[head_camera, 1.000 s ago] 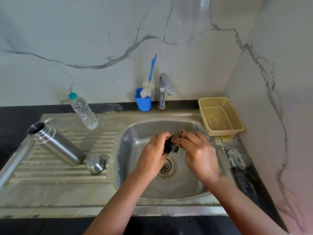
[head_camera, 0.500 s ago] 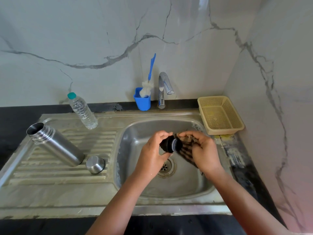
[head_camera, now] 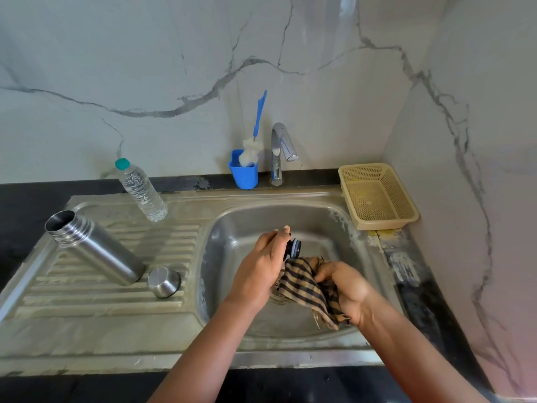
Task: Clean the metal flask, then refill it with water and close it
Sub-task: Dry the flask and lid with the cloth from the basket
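Observation:
The metal flask [head_camera: 96, 248] stands open-mouthed on the ribbed drainboard at the left, with its steel cup lid [head_camera: 163, 282] beside its base. Over the sink basin [head_camera: 232, 228] my left hand [head_camera: 258, 271] pinches the flask's small black inner stopper [head_camera: 294, 248]. Just below and to the right, my right hand [head_camera: 345, 289] grips a tan and black checked cloth [head_camera: 305, 289], which hangs apart from the stopper.
A clear plastic water bottle [head_camera: 141, 191] with a teal cap stands behind the flask. A blue cup [head_camera: 244, 173] holding a bottle brush [head_camera: 255, 135] sits left of the tap [head_camera: 280, 152]. A beige plastic basket [head_camera: 377, 196] rests at the sink's right corner.
My right hand has drawn the cloth down and away from the stopper. My left hand has lifted the stopper slightly, now uncovered.

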Action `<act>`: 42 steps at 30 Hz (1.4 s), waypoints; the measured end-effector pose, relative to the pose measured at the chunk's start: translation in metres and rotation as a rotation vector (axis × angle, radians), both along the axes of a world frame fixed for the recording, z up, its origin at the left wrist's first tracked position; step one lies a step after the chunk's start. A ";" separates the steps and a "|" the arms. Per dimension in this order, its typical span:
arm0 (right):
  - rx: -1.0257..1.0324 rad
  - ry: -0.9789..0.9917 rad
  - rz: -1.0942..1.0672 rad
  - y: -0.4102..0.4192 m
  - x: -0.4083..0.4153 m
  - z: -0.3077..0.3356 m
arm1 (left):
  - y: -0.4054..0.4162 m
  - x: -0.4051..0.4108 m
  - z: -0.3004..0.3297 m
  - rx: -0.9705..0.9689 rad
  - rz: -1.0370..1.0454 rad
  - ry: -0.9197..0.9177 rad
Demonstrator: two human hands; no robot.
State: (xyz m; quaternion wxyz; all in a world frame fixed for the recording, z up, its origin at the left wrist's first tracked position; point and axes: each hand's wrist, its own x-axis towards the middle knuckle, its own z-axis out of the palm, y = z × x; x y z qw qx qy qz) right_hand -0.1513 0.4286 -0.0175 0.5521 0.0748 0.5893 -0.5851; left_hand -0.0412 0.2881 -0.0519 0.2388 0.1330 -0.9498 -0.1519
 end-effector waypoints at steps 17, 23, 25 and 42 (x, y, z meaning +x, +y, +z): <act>-0.179 1.776 0.069 0.002 0.013 -0.029 | 0.001 -0.002 0.008 0.481 0.145 0.235; -0.245 1.956 0.066 0.004 0.006 -0.021 | 0.017 -0.002 0.008 0.637 0.124 0.261; -0.192 1.958 0.042 0.002 0.002 -0.019 | 0.027 -0.001 0.003 0.714 0.089 0.258; -0.292 1.651 -0.058 0.000 0.020 -0.019 | 0.042 -0.002 0.014 1.840 0.010 0.534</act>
